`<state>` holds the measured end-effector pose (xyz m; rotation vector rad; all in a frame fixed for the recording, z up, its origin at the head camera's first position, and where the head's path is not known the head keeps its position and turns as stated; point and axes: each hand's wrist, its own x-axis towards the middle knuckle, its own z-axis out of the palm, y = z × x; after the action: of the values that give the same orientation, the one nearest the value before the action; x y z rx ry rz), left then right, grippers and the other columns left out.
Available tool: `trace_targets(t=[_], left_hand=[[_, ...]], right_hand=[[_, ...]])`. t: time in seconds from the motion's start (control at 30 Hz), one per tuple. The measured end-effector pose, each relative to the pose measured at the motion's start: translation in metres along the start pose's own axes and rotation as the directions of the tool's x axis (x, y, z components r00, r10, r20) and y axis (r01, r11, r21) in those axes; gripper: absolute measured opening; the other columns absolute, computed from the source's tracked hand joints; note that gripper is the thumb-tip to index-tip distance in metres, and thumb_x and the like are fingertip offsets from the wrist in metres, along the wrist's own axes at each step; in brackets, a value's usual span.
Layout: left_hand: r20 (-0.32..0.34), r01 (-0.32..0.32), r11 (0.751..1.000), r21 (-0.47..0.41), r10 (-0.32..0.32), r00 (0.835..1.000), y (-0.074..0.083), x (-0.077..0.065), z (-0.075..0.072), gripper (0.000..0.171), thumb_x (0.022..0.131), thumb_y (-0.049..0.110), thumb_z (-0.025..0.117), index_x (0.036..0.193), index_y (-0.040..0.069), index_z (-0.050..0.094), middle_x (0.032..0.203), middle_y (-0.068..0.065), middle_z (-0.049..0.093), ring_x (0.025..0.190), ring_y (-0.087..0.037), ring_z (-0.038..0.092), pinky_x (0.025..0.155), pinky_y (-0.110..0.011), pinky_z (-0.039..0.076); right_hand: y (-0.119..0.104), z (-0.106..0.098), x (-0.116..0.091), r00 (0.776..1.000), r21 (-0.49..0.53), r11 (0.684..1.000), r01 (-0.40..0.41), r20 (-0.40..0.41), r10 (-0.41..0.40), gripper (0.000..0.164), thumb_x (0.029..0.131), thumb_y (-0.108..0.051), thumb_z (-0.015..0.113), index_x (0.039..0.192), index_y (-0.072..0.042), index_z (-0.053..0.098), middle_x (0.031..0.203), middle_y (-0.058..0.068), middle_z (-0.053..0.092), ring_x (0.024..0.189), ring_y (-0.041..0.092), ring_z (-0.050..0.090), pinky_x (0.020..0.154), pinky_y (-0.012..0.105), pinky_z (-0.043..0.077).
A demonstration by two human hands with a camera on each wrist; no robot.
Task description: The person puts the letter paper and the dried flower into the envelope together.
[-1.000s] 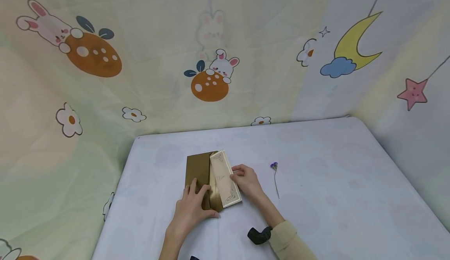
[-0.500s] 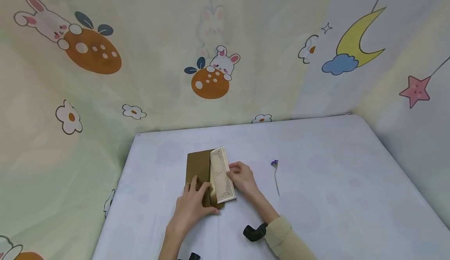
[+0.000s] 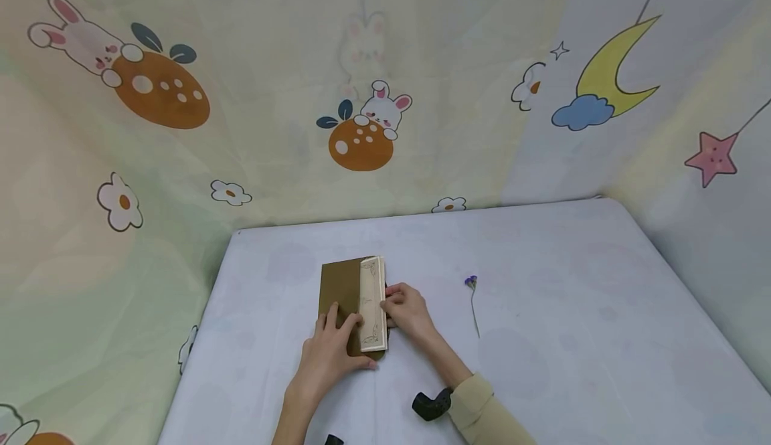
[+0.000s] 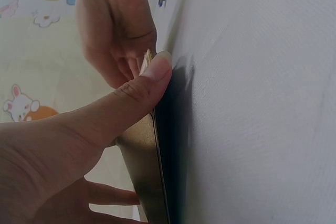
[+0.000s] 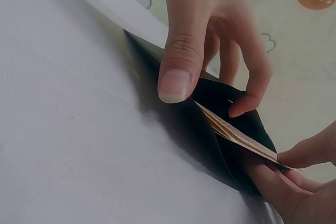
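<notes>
A brown-gold envelope (image 3: 340, 288) lies on the table. A cream folded card (image 3: 372, 304) with ornate corner designs sits partly inside its right-hand opening. My left hand (image 3: 328, 348) holds the envelope, thumb at the near edge and fingertips over the top. In the right wrist view, the left index finger (image 5: 244, 104) bends at the dark mouth of the envelope, and the card's layered edge (image 5: 231, 132) shows between the two sides. My right hand (image 3: 412, 314) pinches the outer edge of the card, with several fingers beneath it at the opening.
A dried purple flower (image 3: 472, 284) on a thin stem lies right of the right hand. A white cloth covers the table (image 3: 542, 365). Cartoon-printed fabric (image 3: 271, 97) hangs behind and at the sides. A black device (image 3: 432, 405) sits at the right wrist.
My right hand has moved left, pushing the card further into the envelope; the card has turned from slanted to nearly in line with it. The left hand stays in place.
</notes>
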<state>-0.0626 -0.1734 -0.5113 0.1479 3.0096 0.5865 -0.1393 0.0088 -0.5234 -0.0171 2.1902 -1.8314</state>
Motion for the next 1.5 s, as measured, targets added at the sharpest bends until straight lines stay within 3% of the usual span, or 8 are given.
trace_targets(t=[0.53, 0.77, 1.23, 1.5], left_hand=[[-0.001, -0.003, 1.000, -0.011, 0.003, 1.000, -0.002, 0.000, 0.001, 0.080, 0.061, 0.060, 0.092, 0.127, 0.027, 0.061, 0.155, -0.029, 0.040, 0.136, -0.053, 0.045, 0.074, -0.065, 0.053], [-0.005, 0.003, 1.000, -0.013, -0.003, 1.000, -0.002, -0.001, 0.000, 0.080, 0.062, 0.060, 0.092, 0.128, 0.026, 0.062, 0.155, -0.029, 0.040, 0.136, -0.052, 0.045, 0.074, -0.064, 0.054], [-0.020, -0.009, 1.000, -0.021, 0.009, 1.000, -0.001, -0.002, 0.000, 0.079, 0.061, 0.060, 0.092, 0.126, 0.027, 0.061, 0.154, -0.029, 0.041, 0.135, -0.050, 0.046, 0.073, -0.063, 0.053], [-0.029, -0.016, 1.000, -0.015, 0.016, 0.999, -0.003, -0.001, 0.001, 0.079, 0.061, 0.060, 0.092, 0.126, 0.027, 0.061, 0.154, -0.029, 0.042, 0.134, -0.051, 0.047, 0.072, -0.063, 0.054]], right_hand=[[0.003, 0.017, 0.002, 0.998, 0.002, 0.999, 0.036, 0.048, -0.036, 0.032, 0.090, 0.002, 0.066, 0.120, 0.012, 0.060, 0.091, 0.019, 0.074, 0.077, 0.019, 0.072, 0.064, 0.034, 0.062], [0.000, 0.015, 0.001, 0.999, -0.003, 0.999, 0.047, 0.026, -0.046, 0.034, 0.090, 0.002, 0.065, 0.123, 0.011, 0.063, 0.089, 0.018, 0.074, 0.068, 0.022, 0.074, 0.060, 0.035, 0.062], [-0.004, 0.022, 0.002, 0.995, 0.043, 0.999, 0.001, 0.101, -0.005, 0.036, 0.092, 0.003, 0.063, 0.126, 0.013, 0.062, 0.094, 0.019, 0.073, 0.067, 0.017, 0.071, 0.061, 0.037, 0.062], [-0.004, 0.019, 0.000, 0.994, 0.092, 0.996, 0.008, 0.108, -0.018, 0.032, 0.096, 0.002, 0.059, 0.124, 0.015, 0.063, 0.095, 0.025, 0.075, 0.074, 0.036, 0.077, 0.064, 0.042, 0.063]])
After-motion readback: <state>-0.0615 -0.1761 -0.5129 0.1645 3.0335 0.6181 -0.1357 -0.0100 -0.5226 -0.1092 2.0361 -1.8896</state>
